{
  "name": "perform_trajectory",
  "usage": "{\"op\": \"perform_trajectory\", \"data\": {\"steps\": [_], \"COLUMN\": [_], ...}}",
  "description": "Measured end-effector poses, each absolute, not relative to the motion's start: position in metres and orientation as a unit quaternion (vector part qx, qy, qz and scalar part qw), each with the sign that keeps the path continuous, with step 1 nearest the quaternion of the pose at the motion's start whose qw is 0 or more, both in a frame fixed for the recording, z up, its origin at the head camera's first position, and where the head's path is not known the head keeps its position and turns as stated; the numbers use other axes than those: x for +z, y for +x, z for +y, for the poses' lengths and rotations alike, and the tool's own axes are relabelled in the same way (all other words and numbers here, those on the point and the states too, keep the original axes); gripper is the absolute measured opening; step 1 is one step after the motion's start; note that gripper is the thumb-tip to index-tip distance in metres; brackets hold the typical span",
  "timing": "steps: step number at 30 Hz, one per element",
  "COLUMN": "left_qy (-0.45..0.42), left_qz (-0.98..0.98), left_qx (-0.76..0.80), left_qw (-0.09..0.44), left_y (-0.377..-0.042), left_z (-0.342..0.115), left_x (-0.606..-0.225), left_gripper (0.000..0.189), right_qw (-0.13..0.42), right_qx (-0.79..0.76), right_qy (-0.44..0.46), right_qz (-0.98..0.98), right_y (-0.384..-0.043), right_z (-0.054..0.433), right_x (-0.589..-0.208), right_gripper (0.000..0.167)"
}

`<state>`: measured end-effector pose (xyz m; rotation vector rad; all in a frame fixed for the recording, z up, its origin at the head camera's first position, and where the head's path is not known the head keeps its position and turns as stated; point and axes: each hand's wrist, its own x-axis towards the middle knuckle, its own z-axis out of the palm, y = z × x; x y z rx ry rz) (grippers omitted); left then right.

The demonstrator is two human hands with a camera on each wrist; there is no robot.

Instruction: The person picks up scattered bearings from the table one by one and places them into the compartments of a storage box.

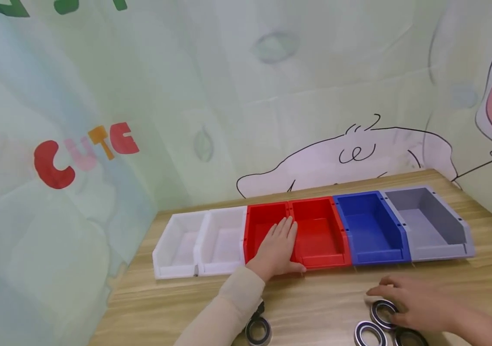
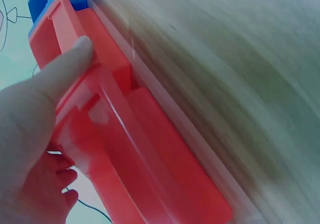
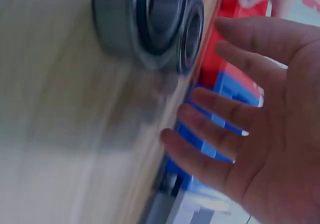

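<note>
1. The left hand (image 1: 277, 247) rests palm down over the meeting walls of two red bins, its fingers straight and reaching back; the thumb lies out along the front edge, touching the red plastic.
2. The right hand (image 1: 421, 300) is well apart from the left, its fingers loosely bent and spaced, with nothing gripped between them. It is just beside a group of metal rings; whether a fingertip touches one I cannot tell.
3. Three rings make up that group on the counter (image 1: 315, 307): one by the right thumb (image 1: 374, 315), one nearer the front (image 1: 359, 331), and one partly under the hand (image 1: 408, 330).
4. Another ring (image 1: 267, 331) lies flat beside the left sleeve (image 1: 224, 307). A dark object next to it is mostly hidden by the sleeve.
5. Behind the hands, bins stand side by side in a row. From the left: a white bin (image 1: 182, 240), a second white bin (image 1: 224, 235), the left red bin (image 1: 259, 230), the right red bin (image 1: 317, 233), a blue bin (image 1: 367, 228) and a grey bin (image 1: 423, 226).
6. A pale printed cloth (image 1: 228, 86) hangs beyond, showing colourful letters and a line-drawn animal.
</note>
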<state>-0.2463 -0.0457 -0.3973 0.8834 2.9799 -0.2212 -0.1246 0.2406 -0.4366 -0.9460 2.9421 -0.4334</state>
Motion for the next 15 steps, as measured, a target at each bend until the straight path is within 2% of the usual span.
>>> {"op": "perform_trajectory", "data": {"steps": [4, 9, 15], "left_qy": [0.283, 0.275, 0.261], "left_qz": [0.952, 0.952, 0.952], "left_qx": [-0.119, -0.137, -0.157], "left_qw": [-0.007, -0.012, -0.02], "left_y": [-0.244, -0.242, -0.241], "left_z": [-0.042, -0.037, -0.038], "left_x": [-0.401, -0.4, -0.398], "left_gripper": [0.107, 0.108, 0.107], "right_qw": [0.073, 0.052, 0.0], "right_qx": [-0.181, -0.183, -0.17], "right_qy": [-0.274, -0.253, -0.27], "right_qz": [0.942, 0.948, 0.948], "right_y": [-0.118, -0.119, -0.119], "right_z": [0.229, 0.221, 0.211], "right_x": [-0.443, -0.446, -0.448], "right_gripper": [0.046, 0.044, 0.039]}}
